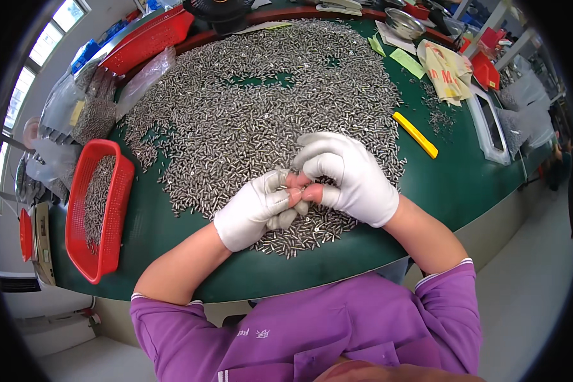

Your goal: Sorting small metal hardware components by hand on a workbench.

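My left hand [251,210] and my right hand [356,175] meet over the near part of a wide heap of small silver screw-like metal pieces [254,140]. Both wear white gloves, with bare thumb tips and some bare fingertips showing. The thumbs and forefingers of the two hands are pinched together, tip to tip. Whatever lies between them is too small or too covered to make out. The left hand's other fingers curl under, partly hidden, while the right hand's are bent above the pinch. Loose pieces lie under and around both hands on the green tabletop [165,251].
Left of the heap stands a red plastic basket [124,184] partly filled with similar pieces. A yellow bar-shaped tool [416,135] lies to the right. Farther back are another red basket [149,41], a metal bowl [404,24], a printed cloth or bag [445,70] and a white-framed tray [488,124].
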Available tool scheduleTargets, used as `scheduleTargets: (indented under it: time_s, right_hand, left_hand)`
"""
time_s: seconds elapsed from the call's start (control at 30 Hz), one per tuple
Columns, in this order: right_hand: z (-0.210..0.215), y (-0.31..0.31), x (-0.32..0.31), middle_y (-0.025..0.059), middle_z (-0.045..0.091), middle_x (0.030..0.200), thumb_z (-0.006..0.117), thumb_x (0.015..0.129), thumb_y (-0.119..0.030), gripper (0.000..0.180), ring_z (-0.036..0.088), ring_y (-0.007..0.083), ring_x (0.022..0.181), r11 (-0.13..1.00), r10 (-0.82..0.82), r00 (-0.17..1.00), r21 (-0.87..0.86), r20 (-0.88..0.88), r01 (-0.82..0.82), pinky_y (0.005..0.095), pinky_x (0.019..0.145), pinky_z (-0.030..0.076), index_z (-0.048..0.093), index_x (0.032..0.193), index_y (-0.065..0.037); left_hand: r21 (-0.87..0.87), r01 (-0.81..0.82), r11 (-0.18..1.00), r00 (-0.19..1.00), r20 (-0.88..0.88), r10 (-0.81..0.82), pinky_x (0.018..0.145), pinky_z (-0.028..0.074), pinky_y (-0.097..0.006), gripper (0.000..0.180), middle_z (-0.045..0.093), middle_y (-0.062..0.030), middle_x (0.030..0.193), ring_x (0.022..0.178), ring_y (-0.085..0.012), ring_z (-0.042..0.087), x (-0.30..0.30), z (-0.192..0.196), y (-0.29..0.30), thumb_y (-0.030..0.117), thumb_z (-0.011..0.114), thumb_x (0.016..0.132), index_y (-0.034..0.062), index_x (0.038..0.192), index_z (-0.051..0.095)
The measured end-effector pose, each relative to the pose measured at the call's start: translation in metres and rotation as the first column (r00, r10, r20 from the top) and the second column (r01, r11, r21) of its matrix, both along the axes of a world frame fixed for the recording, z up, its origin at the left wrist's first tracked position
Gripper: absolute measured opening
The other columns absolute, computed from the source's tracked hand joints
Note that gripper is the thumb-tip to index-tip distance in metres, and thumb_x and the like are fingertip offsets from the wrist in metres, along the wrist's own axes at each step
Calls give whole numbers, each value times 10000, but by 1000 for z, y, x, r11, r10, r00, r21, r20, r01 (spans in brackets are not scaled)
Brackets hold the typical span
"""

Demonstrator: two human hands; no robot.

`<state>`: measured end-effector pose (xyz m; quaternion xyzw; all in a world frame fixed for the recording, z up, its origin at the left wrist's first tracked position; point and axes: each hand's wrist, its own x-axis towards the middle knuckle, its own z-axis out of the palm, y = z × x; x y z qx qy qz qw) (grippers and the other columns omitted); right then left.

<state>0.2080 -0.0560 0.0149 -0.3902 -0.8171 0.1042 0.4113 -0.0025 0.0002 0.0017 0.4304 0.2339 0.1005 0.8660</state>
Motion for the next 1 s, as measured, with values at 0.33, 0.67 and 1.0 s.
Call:
scheduleTargets:
  time_s: [0.33, 0.67, 1.0]
  right_hand:
    - [5, -2, 1, 38, 629, 1011, 747, 714, -145, 208, 580, 331, 1087, 998, -46, 999, -43, -21, 45, 438, 896, 486, 606, 864, -115]
    - [9, -2, 11, 71, 622, 1094, 750, 687, -136, 224, 564, 314, 1088, 958, -263, 944, -64, 202, 280, 443, 901, 469, 671, 894, -102]
    - [-9, 0, 11, 64, 616, 1112, 703, 726, -160, 107, 538, 281, 1125, 914, -304, 865, -135, 399, 383, 426, 922, 446, 674, 800, -88]
  left_hand:
    - [-11, -46, 999, 999, 2, 46, 514, 340, -167, 234, 613, -2, 848, 605, -32, 470, 4, 1, -3, 311, 662, 908, 125, 995, 551]
    - [39, -75, 996, 997, -8, 75, 531, 354, -184, 252, 598, -2, 845, 623, -49, 476, 4, 0, -5, 338, 625, 930, 105, 1011, 572]
    - [-41, -114, 993, 993, -27, 113, 492, 296, -221, 303, 536, -30, 773, 497, -85, 358, 5, 2, -4, 385, 582, 934, 100, 1036, 571]
